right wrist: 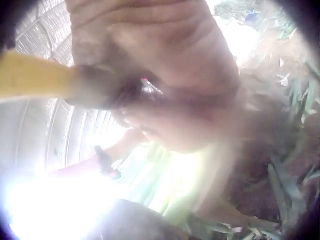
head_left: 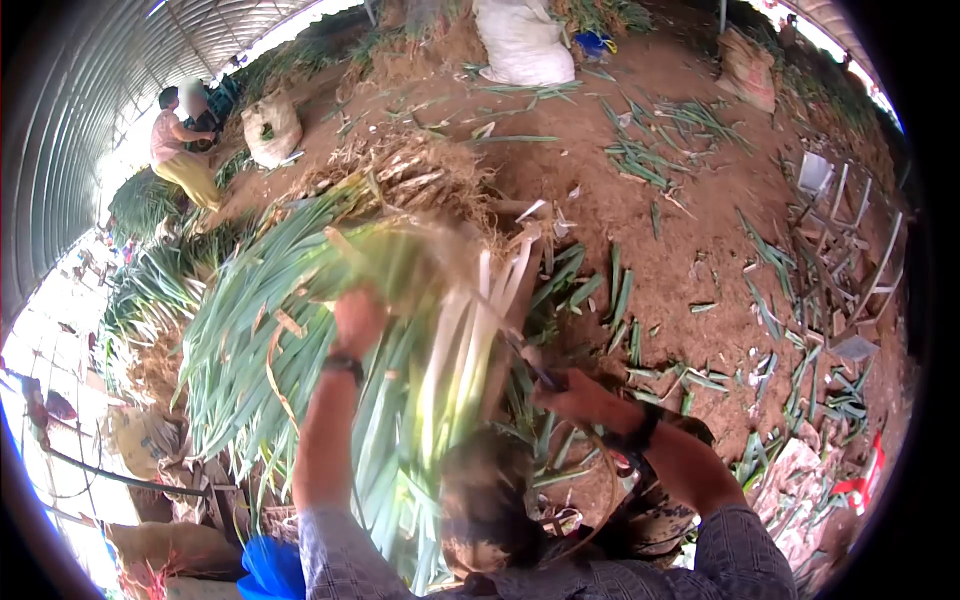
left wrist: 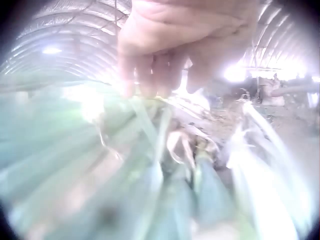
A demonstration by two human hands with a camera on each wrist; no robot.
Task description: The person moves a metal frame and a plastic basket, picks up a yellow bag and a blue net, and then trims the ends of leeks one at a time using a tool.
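My left hand [head_left: 360,320] is over a big pile of green onions [head_left: 250,290], beside a motion-blurred green onion [head_left: 405,265]. In the left wrist view its fingers [left wrist: 145,82] point down and pinch green leaves; the fingertips are washed out by glare. To the right of the pile, my right hand [head_left: 585,395] grips the dark handle of an air gun [head_left: 548,378]. A yellow hose [right wrist: 35,76] runs into that handle. Pale stems of several green onions [head_left: 465,350] lie slanting between the two hands, close to my knee [head_left: 485,500].
Trimmed leaves [head_left: 625,300] litter the dirt floor [head_left: 700,240] on the right. A metal frame [head_left: 860,260] stands at the far right. White sacks [head_left: 522,40] stand at the back. Another person [head_left: 180,150] sits at the back left. A blue bag [head_left: 270,568] lies by my left arm.
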